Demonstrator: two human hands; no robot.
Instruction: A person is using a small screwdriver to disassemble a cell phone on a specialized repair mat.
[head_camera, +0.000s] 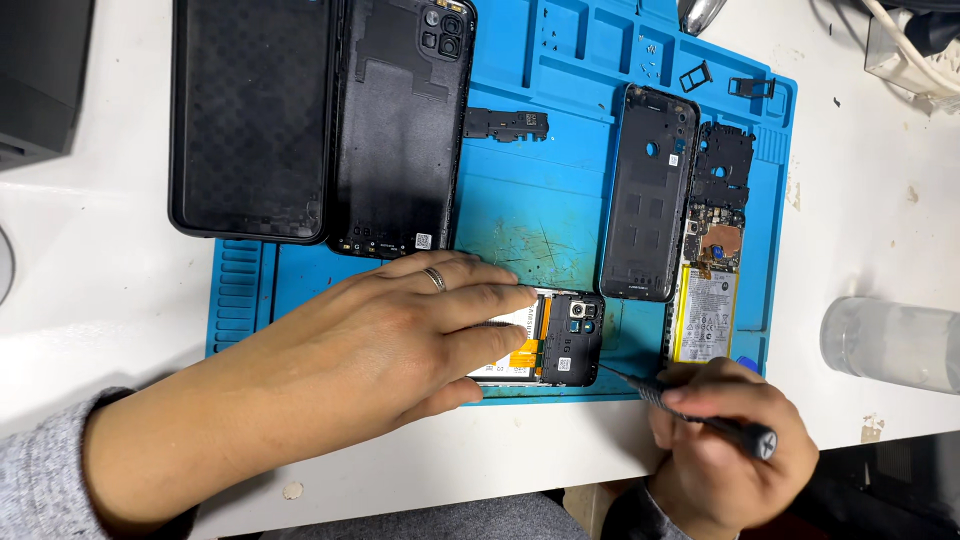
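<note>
My left hand (390, 335), a ring on one finger, lies flat across an opened phone (570, 340) at the near edge of the blue work mat (520, 215), pinning it down and hiding most of it. Only the phone's camera end, an orange flex cable and a strip of battery show. My right hand (725, 445) grips a thin black screwdriver (700, 412), its tip pointing left at the phone's lower right corner.
On the mat lie a black phone case (250, 115), a black back cover (400, 125), a second back cover (650, 190), a second opened phone with battery (710, 260), a small black frame part (505, 123) and loose screws. A clear container (890, 345) sits at right.
</note>
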